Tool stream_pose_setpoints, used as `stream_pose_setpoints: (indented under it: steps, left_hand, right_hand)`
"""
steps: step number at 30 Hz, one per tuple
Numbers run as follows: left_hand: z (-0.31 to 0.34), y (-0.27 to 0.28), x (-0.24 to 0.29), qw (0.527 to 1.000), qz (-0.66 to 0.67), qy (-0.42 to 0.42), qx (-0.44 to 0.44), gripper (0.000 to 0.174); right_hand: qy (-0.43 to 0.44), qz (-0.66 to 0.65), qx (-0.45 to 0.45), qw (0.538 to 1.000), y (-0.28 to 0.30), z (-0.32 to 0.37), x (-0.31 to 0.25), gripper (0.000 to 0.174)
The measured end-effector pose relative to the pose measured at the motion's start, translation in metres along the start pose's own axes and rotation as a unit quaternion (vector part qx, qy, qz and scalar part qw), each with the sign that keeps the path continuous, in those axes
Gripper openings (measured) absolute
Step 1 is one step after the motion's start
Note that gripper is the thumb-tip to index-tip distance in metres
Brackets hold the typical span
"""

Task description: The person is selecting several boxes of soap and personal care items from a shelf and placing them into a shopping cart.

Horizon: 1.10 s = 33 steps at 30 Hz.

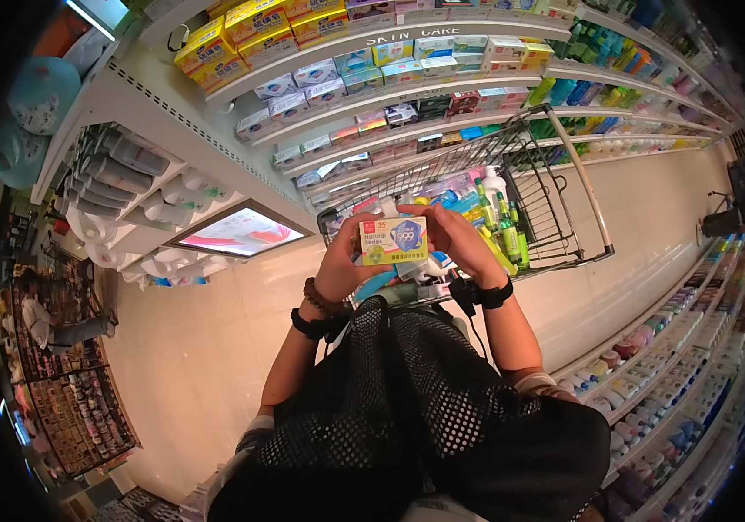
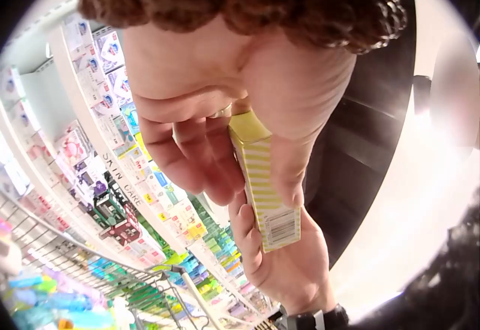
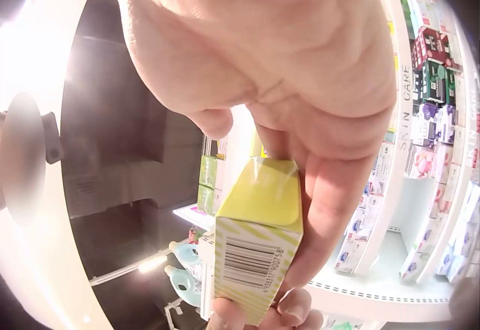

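Note:
Both hands hold up a small yellow and white soap box, its front printed "Natural Series" and "999" and turned toward me. The left hand grips one end, thumb on one side and fingers on the other, as the left wrist view shows. At the other end the right hand has its fingers curled along the box. A barcode shows on the striped side of the soap box in the right wrist view. Below the hands stands a wire shopping cart holding green bottles and a white pump bottle.
Ahead, a shelf marked "SKIN CARE" carries rows of boxes, with yellow boxes at its upper left. A lit screen sits on the shelf end to the left. More stocked shelves run along the right. A person is far left.

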<state>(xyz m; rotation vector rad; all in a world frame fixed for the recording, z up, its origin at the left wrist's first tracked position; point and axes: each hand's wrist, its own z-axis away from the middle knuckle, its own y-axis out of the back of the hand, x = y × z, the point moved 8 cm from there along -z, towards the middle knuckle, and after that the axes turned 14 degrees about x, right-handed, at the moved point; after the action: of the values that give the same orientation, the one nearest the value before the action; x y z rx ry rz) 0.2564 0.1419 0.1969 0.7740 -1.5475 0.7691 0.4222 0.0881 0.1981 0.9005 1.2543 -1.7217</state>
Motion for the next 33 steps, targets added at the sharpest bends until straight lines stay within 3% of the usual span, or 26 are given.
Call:
stream_pose_setpoints:
  steps: [1, 4, 6, 7, 11, 14, 16, 17, 20, 22, 24, 25, 26, 28, 32, 33]
  left_hand:
    - [0.005, 0.004, -0.006, 1.0, 0.014, 0.013, -0.012, 0.083]
    - [0.019, 0.005, -0.033, 0.986, 0.038, 0.112, -0.115, 0.086]
    - [0.03, 0.0, -0.041, 0.973, -0.088, 0.089, -0.195, 0.083]
    - [0.036, -0.004, -0.047, 0.971, -0.078, 0.109, -0.2, 0.079]
    - [0.048, -0.01, -0.067, 0.982, -0.02, 0.078, -0.171, 0.081]
    - [0.049, -0.005, -0.083, 0.985, -0.006, 0.105, -0.134, 0.084]
    - [0.046, -0.002, -0.078, 0.985, -0.047, 0.102, -0.129, 0.088]
    - [0.044, -0.001, -0.07, 0.987, -0.062, 0.107, -0.099, 0.094]
    - [0.044, 0.03, -0.102, 0.986, -0.089, 0.141, 0.029, 0.091]
    - [0.042, 0.06, -0.153, 0.962, -0.212, 0.145, 0.094, 0.086]
    - [0.05, 0.08, -0.169, 0.867, -0.428, 0.222, 0.121, 0.083]
    - [0.064, 0.086, -0.188, 0.806, -0.527, 0.254, 0.089, 0.087]
    - [0.083, 0.093, -0.213, 0.732, -0.618, 0.283, 0.056, 0.091]
    - [0.12, 0.096, -0.246, 0.677, -0.629, 0.382, 0.015, 0.099]
    - [0.132, 0.053, -0.257, 0.76, -0.495, 0.412, 0.084, 0.097]
    - [0.141, 0.05, -0.268, 0.765, -0.475, 0.419, 0.114, 0.096]
  right_hand:
    - [0.003, 0.055, 0.042, 0.998, 0.001, 0.0, 0.009, 0.055]
    - [0.059, 0.286, 0.014, 0.956, -0.008, 0.0, 0.024, 0.039]
    - [0.036, 0.329, -0.012, 0.943, -0.02, 0.007, 0.034, 0.037]
    - [0.04, 0.362, -0.051, 0.93, -0.026, 0.011, 0.038, 0.04]
    - [0.052, 0.387, -0.046, 0.92, -0.01, 0.009, 0.066, 0.048]
    - [0.007, 0.364, -0.065, 0.929, 0.004, 0.001, 0.075, 0.049]
    - [0.014, 0.412, -0.124, 0.903, -0.004, -0.005, 0.074, 0.049]
    - [0.019, 0.418, -0.128, 0.899, -0.003, -0.01, 0.07, 0.046]
    - [0.077, 0.449, -0.116, 0.883, 0.019, -0.036, 0.059, 0.044]
    - [0.155, 0.53, -0.007, 0.834, 0.056, -0.053, 0.014, 0.044]
    - [0.254, 0.532, 0.066, 0.805, 0.098, -0.069, -0.051, 0.043]
    - [0.339, 0.531, 0.108, 0.769, 0.123, -0.074, -0.089, 0.042]
    - [0.344, 0.541, 0.144, 0.754, 0.143, -0.076, -0.132, 0.042]
    - [0.449, 0.539, 0.23, 0.675, 0.187, -0.079, -0.219, 0.043]
    - [0.615, 0.507, 0.329, 0.507, 0.251, -0.1, -0.358, 0.042]
    - [0.617, 0.503, 0.326, 0.511, 0.265, -0.116, -0.376, 0.042]
